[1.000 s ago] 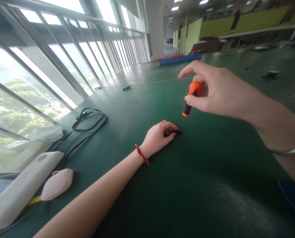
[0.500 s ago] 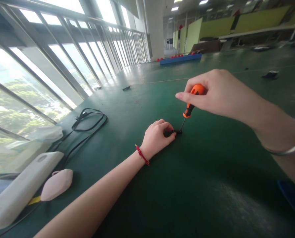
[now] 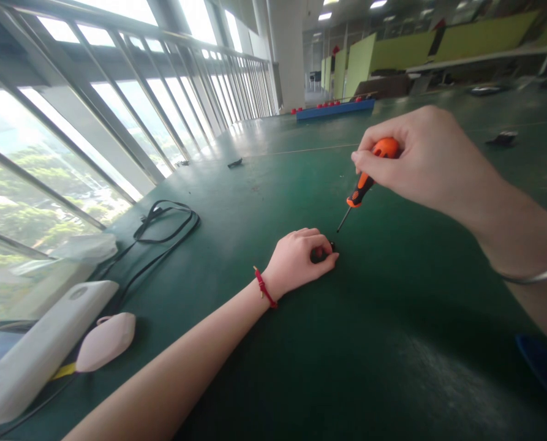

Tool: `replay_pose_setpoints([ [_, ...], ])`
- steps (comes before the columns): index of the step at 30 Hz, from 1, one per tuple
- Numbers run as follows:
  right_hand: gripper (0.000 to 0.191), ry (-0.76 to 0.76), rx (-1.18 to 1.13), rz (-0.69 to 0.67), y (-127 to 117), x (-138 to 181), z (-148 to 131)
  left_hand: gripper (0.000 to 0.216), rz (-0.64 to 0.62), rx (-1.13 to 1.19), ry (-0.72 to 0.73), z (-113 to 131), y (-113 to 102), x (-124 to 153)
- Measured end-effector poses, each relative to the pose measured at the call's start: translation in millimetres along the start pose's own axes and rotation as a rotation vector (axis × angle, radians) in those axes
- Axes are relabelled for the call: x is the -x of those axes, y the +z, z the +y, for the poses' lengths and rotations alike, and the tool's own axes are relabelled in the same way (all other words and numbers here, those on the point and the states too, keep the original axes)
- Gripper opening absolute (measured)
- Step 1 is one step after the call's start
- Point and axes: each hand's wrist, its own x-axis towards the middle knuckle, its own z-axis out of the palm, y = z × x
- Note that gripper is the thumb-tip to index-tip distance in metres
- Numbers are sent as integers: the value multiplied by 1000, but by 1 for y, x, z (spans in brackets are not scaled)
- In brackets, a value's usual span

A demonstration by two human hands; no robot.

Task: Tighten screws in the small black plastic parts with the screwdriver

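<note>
An orange-and-black screwdriver is held above the green desk in the right hand, whose fingers are wrapped about the upper handle. Its long axis is slanted: the handle is tilted up and to the right, while the thin shaft is pointed down and to the left, with the tip seen just beside the fingertips of the left hand.

The left hand is rested on the desk, fingers curled and thumb brought near the forefinger. A small black part is seen at these fingertips, largely covered by them; whether it is pinched cannot be told.

Farther left, one black cable is looped near a long white case and a pale pink case. One blue tray is set at the far end, with several red pieces at it. Two small dark objects are also seen, one beyond the left hand, one far right. One red bracelet and one silver bangle are worn.
</note>
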Motion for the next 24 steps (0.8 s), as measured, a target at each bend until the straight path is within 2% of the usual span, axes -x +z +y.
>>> replay_pose_setpoints([
  [4,20,12,-37,-26,2,0,-1,11,180,28,-81,-5,1,-2],
  [7,20,14,-48,-76,2,0,-2,24,119,109,-117,-11,3,-5],
  [11,21,15,-45,-107,1,1,-3,23,24,202,-156,-14,3,-7],
  [24,21,29,-38,-114,3,0,-2,14,15,128,-120,-14,3,-7],
])
